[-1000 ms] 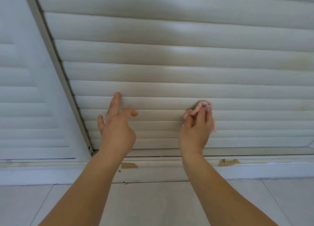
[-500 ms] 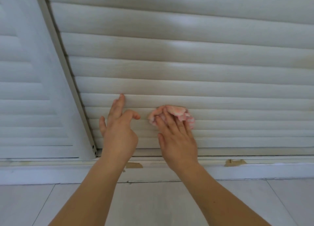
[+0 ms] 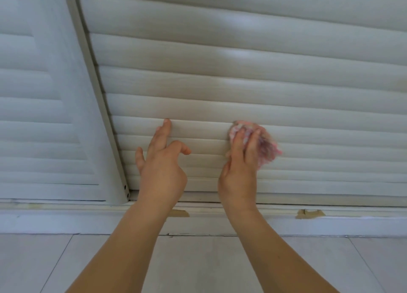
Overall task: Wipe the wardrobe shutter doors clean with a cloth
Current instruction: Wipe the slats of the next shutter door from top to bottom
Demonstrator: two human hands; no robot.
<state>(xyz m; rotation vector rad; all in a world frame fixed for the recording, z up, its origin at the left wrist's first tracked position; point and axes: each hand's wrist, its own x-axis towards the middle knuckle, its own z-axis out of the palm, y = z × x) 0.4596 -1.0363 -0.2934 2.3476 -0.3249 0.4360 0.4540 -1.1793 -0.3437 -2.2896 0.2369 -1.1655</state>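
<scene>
Since half a second ago, the cloth (image 3: 262, 143) is carried rightward along the lower slats of the shutter door (image 3: 242, 81), pressed flat under the right hand (image 3: 242, 160). Left hand (image 3: 161, 160) is braced, fingers apart. Upper slats are judged outstanding.

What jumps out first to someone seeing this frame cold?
The pink cloth, the only colour against the pale slats, pressed by the right hand onto the lower slats of the shutter door right of centre. Next, the left hand beside it, fingertips touching a slat, holding nothing. Below, bits of tan tape stick to the bottom track near the tiled floor.
</scene>
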